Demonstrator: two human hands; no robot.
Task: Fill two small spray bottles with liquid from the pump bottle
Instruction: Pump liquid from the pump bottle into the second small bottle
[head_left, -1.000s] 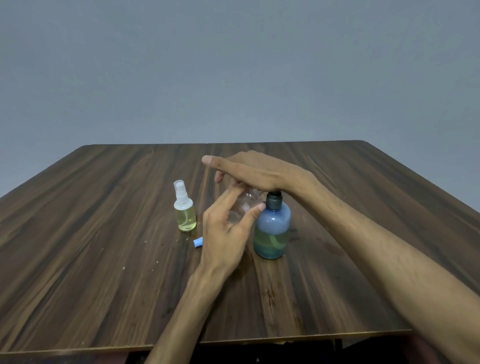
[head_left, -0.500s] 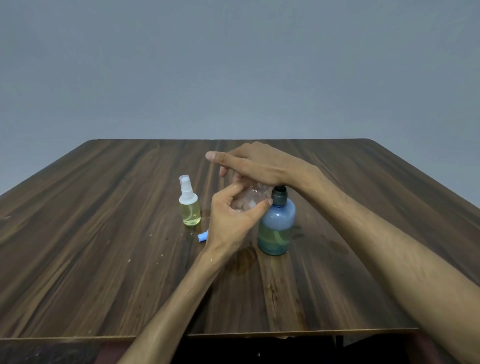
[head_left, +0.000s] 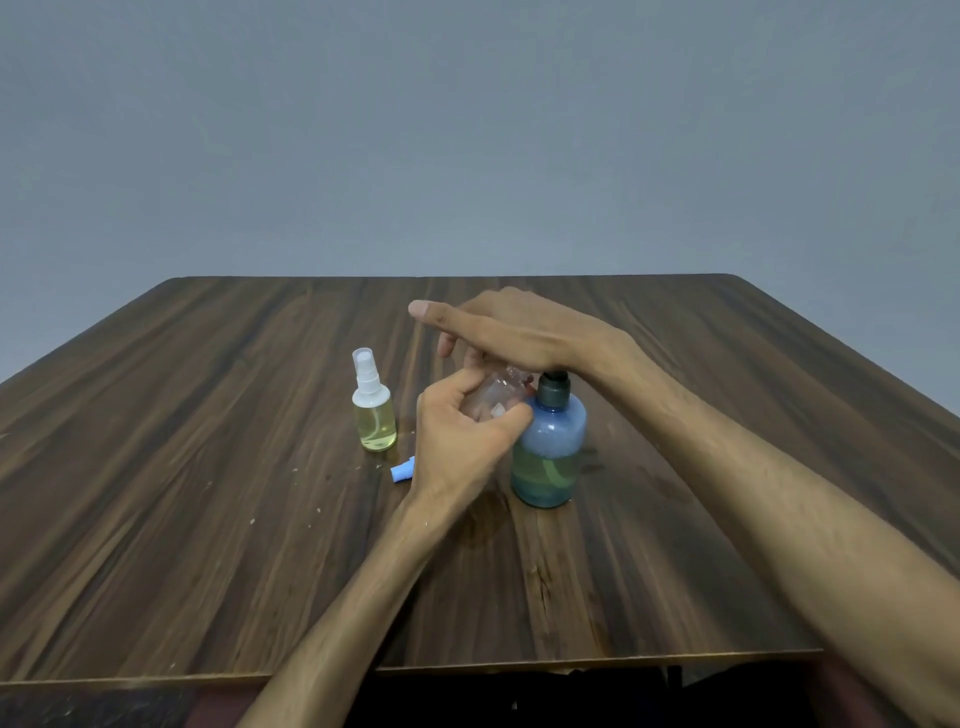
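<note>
One view, the head camera, covers the scene. A dark brown wood-grain desk stands before a plain grey wall.

The blue translucent plastic pump bottle stands upright on the desk near its middle, with a dark collar at the neck and greenish liquid filling roughly its lower half. The right hand lies flat over the pump head, fingers straight and extended toward the left, the heel of the palm resting on the top of the pump; its grip is spread and not closed on anything.

The left hand is raised just to the left of the pump bottle's neck. Its fingers and thumb are curled round a small clear plastic spray bottle, holding it tilted, with its upper end under the right palm beside the pump. The grip is clamped on this bottle. Whether it contains liquid cannot be told.

A second small clear spray bottle with a white spray top stands upright on the desk to the left of the hands, apart from them, holding yellowish liquid to about its shoulder.

A small light blue plastic piece lies on the desk, partly hidden by the left wrist. Pale specks are scattered on the desk surface to the left.
</note>
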